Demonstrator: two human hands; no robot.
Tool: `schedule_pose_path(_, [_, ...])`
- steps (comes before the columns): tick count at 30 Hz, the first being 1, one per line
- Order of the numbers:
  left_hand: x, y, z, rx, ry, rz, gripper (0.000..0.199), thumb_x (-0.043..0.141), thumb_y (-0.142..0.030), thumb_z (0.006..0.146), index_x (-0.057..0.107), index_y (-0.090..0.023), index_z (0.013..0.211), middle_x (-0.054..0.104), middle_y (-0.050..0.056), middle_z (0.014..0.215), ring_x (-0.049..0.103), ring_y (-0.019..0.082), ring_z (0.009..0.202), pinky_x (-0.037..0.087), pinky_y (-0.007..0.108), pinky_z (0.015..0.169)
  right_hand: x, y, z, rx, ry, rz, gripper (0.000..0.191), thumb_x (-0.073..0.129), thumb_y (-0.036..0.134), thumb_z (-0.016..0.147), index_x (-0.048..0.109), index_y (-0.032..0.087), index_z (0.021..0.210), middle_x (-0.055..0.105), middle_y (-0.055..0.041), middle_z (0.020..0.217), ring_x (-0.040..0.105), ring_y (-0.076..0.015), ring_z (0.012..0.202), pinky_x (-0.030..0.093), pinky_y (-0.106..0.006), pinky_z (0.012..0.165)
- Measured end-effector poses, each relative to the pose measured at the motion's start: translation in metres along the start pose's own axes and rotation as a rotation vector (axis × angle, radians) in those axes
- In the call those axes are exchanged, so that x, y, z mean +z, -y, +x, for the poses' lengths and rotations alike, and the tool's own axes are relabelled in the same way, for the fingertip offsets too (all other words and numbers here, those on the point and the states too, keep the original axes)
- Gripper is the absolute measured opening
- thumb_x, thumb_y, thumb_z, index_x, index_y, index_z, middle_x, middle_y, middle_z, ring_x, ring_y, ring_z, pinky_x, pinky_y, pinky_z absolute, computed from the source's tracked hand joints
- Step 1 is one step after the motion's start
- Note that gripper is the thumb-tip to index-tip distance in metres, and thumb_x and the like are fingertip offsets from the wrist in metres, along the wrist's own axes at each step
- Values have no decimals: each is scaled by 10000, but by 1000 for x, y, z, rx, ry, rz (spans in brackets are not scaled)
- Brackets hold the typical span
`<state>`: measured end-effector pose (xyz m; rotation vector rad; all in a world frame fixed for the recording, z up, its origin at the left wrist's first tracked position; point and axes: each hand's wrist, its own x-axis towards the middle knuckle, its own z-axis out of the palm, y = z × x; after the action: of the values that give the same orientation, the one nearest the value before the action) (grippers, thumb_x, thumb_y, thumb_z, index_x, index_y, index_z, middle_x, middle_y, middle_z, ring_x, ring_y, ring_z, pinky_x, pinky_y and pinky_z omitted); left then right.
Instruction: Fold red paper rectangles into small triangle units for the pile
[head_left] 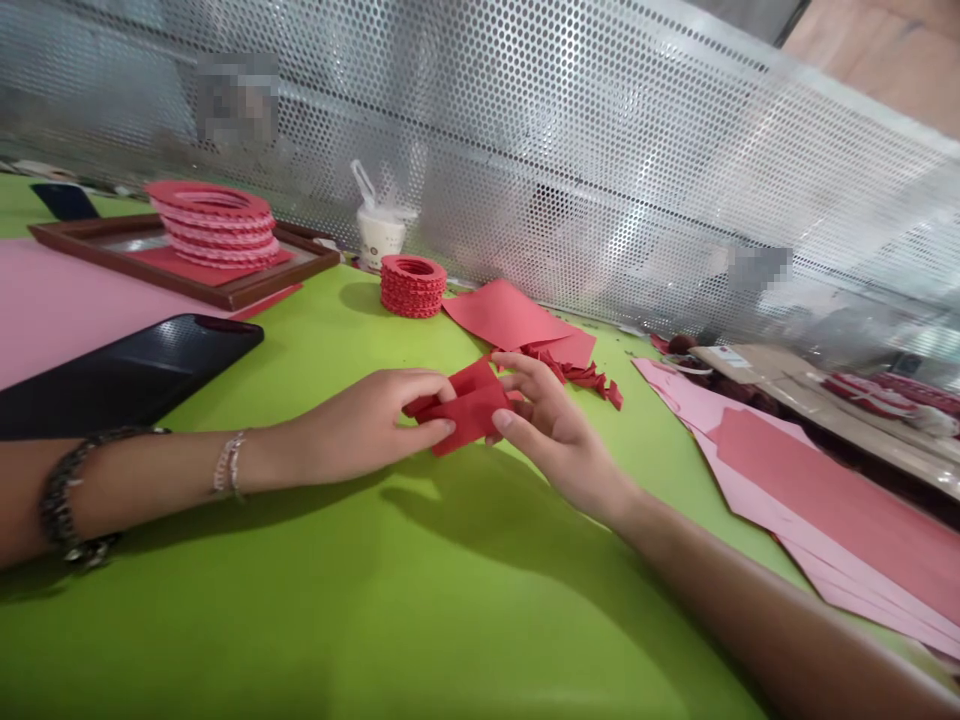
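Observation:
A small piece of folded red paper (480, 412) is held just above the green tabletop. My left hand (397, 410) pinches its left end between thumb and fingers. At the other end, my right hand (551, 425) has its thumb against the paper's edge, with curled fingers loosely around and behind it; part of that grip is hidden. Just beyond the paper lies a heap of crumpled red paper strips (592, 380). Flat red paper sheets (510, 315) rest behind the strips. A stack of red paper rings (412, 287) stands further left.
A wooden frame (285, 275) at back left bears larger red and pink rings (217, 225). Nearer is a dark phone-like slab (142, 365). A white cup (380, 238) stands before the perforated metal panel (480, 130). Pink sheets (735, 475) lie at the right.

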<state>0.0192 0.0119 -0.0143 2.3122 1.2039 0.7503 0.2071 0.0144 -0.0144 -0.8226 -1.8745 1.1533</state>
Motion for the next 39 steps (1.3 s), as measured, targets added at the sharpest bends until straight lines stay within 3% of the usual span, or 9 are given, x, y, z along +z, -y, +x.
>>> schedule_pose_path(5, [1, -1, -1, -15, 12, -46, 199, 405, -343, 799, 528, -192, 844, 569, -24, 747, 503, 128, 660, 362, 217, 571, -4, -1, 3, 89, 34, -118, 182, 489, 268, 785, 552, 135, 893, 554, -17, 748, 506, -90, 620, 431, -234, 589])
schedule_pose_path(10, [0, -10, -6, -43, 11, -70, 172, 391, -310, 803, 467, -185, 893, 552, -11, 722, 508, 130, 637, 366, 219, 544, -3, -1, 3, 111, 19, -153, 161, 512, 285, 773, 565, 137, 803, 530, 9, 639, 471, -75, 551, 384, -207, 514])
schedule_pose_path(14, [-1, -11, -6, -92, -68, -135, 323, 424, -365, 794, 384, -198, 1067, 578, 13, 829, 539, 140, 702, 387, 222, 578, -3, 0, 1, 103, -3, -153, 153, 543, 294, 749, 556, 143, 730, 509, 21, 597, 446, -65, 509, 360, -195, 470])
schedule_pose_path(17, [-2, -7, -4, -54, -57, -42, 253, 424, -409, 787, 508, -189, 878, 503, -27, 644, 457, 106, 538, 328, 208, 490, -3, 1, 1, 105, -17, -173, 164, 553, 296, 739, 540, 146, 675, 486, 35, 545, 427, -57, 469, 338, -187, 439])
schedule_pose_path(20, [-2, -3, -2, -22, -41, -8, 302, 447, -428, 766, 487, -166, 622, 366, -50, 531, 346, 77, 455, 254, 204, 439, -1, 3, 1, 113, -42, -197, 188, 562, 300, 734, 528, 144, 635, 448, 51, 487, 396, -45, 423, 306, -177, 404])
schedule_pose_path(24, [-1, -2, -1, -138, 29, -141, 307, 487, -449, 732, 494, -162, 623, 326, -67, 460, 305, 64, 403, 212, 198, 397, -1, 4, 1, 107, -47, -134, 172, 567, 318, 736, 567, 146, 743, 497, 39, 551, 415, -41, 431, 325, -173, 408])
schedule_pose_path(27, [-3, -2, 0, -193, 35, -269, 289, 491, -419, 741, 506, -157, 619, 411, -56, 447, 359, 64, 394, 248, 188, 385, -3, 1, 1, 76, 4, 6, 190, 540, 335, 760, 577, 149, 758, 550, 18, 612, 493, -58, 525, 410, -193, 532])
schedule_pose_path(32, [-6, -5, 0, -192, 17, -352, 223, 507, -351, 744, 543, -154, 647, 504, -35, 485, 472, 82, 456, 353, 177, 437, -5, -6, 3, 82, 0, 228, 209, 566, 351, 742, 595, 150, 692, 566, 13, 609, 521, -66, 571, 443, -213, 613])
schedule_pose_path(39, [-4, -5, 0, -116, 11, -341, 227, 493, -312, 764, 529, -152, 606, 508, -42, 474, 490, 77, 465, 376, 170, 457, -7, -6, 4, 117, -40, 232, 176, 595, 317, 722, 620, 151, 669, 578, 13, 600, 508, -58, 548, 429, -198, 576])
